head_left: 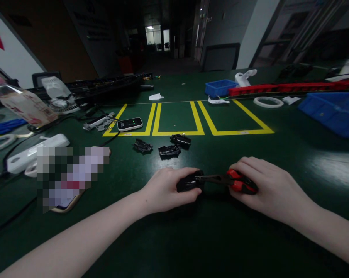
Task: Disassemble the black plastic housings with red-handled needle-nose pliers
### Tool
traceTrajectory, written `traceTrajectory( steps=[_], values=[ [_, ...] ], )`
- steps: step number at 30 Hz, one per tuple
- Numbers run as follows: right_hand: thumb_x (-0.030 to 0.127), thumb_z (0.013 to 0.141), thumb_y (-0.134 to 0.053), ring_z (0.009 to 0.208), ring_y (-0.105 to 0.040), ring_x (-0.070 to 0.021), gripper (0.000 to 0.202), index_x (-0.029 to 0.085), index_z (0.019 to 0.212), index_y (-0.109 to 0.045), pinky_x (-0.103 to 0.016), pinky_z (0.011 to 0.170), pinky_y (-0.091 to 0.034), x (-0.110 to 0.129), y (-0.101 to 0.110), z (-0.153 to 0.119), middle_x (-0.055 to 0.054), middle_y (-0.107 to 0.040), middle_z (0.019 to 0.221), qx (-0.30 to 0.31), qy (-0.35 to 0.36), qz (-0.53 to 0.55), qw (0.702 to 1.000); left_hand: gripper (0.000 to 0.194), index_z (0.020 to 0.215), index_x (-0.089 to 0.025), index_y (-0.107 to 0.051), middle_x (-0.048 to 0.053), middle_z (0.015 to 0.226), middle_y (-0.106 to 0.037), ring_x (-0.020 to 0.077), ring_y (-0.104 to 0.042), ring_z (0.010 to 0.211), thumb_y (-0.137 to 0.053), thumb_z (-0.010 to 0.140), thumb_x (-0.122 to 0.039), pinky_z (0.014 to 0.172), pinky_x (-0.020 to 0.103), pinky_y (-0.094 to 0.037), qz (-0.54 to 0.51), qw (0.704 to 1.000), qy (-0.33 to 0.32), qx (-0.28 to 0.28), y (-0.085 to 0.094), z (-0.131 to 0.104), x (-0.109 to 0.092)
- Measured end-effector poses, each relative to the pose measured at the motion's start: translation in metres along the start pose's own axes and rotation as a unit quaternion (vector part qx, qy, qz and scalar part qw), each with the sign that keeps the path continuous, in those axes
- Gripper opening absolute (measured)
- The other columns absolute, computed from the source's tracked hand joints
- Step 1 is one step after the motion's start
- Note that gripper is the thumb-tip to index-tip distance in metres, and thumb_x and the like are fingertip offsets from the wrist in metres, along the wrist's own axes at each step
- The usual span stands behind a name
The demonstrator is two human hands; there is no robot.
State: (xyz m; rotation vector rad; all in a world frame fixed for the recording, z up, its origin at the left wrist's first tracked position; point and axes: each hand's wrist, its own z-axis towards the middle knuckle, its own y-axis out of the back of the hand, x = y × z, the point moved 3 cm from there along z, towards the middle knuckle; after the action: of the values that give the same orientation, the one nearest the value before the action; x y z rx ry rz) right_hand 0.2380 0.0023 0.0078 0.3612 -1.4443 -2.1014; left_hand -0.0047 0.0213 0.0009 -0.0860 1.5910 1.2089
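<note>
My left hand [170,190] grips a black plastic part [187,183] between thumb and fingers, low over the green table. Red-handled pliers [217,178] are held in my right hand [261,181], their long nose pointing left and touching the right end of the black part. Whether the jaws pinch it is too small to tell. Beyond my left hand lie more black plastic pieces: one at the left [142,145], one in the middle [169,151] and one behind it to the right [180,141].
Yellow tape outlines [178,133] mark the green table [296,154]. A small device [129,124] sits at the left outline, a phone [76,181] nearer. Blue bins stand at the right [333,114] and back [219,88], with a tape roll [268,102] between. A bottle [26,102] leans far left.
</note>
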Motion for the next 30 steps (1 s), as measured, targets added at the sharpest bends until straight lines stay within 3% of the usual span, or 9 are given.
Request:
traceTrajectory(
  steps=[12,19,30],
  values=[
    [0.027,0.074,-0.059,0.073,-0.061,-0.0233,0.015,0.025,0.089,-0.056,-0.036,0.058,-0.048,-0.004,-0.01,-0.001,-0.006,-0.063,0.084,0.033,-0.035,0.022,0.999,0.047,0.133,-0.019,-0.055,0.006,0.104,-0.073,0.0166,-0.066,0.075,-0.061,0.092,-0.041,0.07,0.029,-0.048,0.147,0.988,-0.039,-0.03,-0.002,-0.003,-0.003],
    [0.027,0.074,-0.059,0.073,-0.062,-0.023,0.016,0.024,0.09,-0.057,-0.036,0.059,-0.049,-0.002,-0.007,0.001,-0.006,-0.065,0.084,0.032,-0.018,0.011,0.999,0.057,0.131,-0.021,-0.058,0.005,0.098,-0.074,0.0193,-0.067,0.076,-0.062,0.088,-0.058,0.065,0.028,-0.046,0.139,0.99,-0.01,-0.008,-0.002,-0.001,0.002],
    [0.026,0.071,-0.059,0.076,-0.064,-0.0252,0.024,0.024,0.094,-0.06,-0.038,0.06,-0.052,-0.002,-0.008,-0.001,-0.007,-0.067,0.089,0.037,-0.032,0.016,0.999,0.049,0.13,-0.02,-0.057,0.006,0.105,-0.074,0.0189,-0.069,0.082,-0.061,0.092,-0.051,0.068,0.028,-0.049,0.103,0.994,-0.021,0.004,-0.002,0.001,0.002]
  ],
)
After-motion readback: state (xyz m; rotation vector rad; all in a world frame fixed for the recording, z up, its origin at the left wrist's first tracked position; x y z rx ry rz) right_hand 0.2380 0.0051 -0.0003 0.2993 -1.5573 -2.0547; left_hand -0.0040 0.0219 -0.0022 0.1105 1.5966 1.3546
